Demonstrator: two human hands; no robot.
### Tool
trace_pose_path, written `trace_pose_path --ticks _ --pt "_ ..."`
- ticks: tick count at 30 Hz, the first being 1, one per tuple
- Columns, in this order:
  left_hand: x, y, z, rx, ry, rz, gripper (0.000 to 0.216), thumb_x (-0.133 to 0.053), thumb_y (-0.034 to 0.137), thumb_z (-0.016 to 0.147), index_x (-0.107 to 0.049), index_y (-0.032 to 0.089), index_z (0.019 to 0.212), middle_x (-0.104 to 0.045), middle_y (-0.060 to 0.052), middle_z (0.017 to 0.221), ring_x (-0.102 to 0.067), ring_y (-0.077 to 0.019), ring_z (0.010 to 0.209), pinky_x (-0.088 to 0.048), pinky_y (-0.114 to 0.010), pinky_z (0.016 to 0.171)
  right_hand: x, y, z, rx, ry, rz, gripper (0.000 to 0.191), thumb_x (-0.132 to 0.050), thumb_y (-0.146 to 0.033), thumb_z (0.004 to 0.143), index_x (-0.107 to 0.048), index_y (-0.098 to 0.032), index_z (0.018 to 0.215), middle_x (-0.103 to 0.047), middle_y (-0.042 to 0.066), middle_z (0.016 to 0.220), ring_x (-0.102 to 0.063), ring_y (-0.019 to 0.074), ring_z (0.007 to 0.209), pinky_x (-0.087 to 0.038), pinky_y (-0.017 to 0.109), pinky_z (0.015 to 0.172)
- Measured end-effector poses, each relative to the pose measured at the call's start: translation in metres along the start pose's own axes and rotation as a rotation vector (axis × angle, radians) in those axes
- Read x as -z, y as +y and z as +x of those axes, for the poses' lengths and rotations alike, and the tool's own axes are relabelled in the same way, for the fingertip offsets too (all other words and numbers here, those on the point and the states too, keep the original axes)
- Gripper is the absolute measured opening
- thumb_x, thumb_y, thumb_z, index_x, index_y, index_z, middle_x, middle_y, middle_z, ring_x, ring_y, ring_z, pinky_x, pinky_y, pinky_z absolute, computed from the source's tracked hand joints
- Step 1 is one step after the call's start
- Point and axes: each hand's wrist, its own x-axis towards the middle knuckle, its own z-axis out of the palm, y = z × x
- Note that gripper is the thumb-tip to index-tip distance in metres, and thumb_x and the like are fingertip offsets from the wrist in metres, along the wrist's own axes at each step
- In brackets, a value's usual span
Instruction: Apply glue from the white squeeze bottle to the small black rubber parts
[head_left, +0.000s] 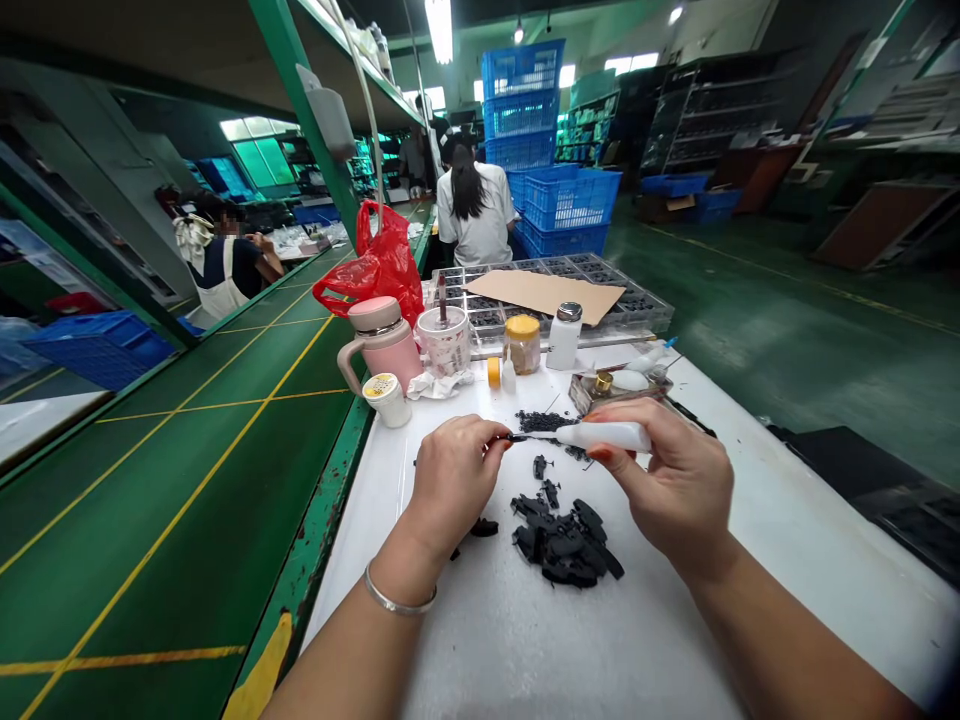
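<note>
My right hand [671,470] grips a white squeeze bottle [611,435] with a long thin nozzle, held almost level and pointing left. Between the pinched thumb and forefinger of my left hand [459,462] is a small black part [511,436], mostly covered by the fingers. The nozzle's tip is at or very near that part; contact cannot be made out. Below the hands lies a pile of black plastic parts [566,545] on the white tabletop [600,650]. A heap of tiny black pieces [544,421] sits just beyond the bottle. More black parts [484,527] show partly behind my left wrist.
Along the table's back stand a pink thermos [390,355], a white tub [387,402], a yellow-lidded jar [522,345] and a metal-topped bottle [564,338]. Behind them, cardboard [544,292] lies on a compartment tray [645,312]. A green conveyor belt [225,440] runs left; a person [476,210] sits ahead.
</note>
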Motion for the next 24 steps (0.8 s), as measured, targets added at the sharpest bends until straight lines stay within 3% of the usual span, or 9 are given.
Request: trace_pose_path --ticks 24 --pt "-0.0003 0.0009 -0.0010 -0.027 0.032 -0.027 0.011 -0.061 0.019 0.082 -0.070 0.020 0.088 -0.069 -0.002 0.082 -0.062 -0.0173 0.078 -0.041 -0.028 0.066 -0.0023 0.0013 -0.0001 0.012 0.017 0.007 0.011 -0.071 -0.023 0.076 -0.067 -0.020 0.086 -0.067 0.003 0.082 -0.061 0.0194 0.076 -0.045 0.030 0.062"
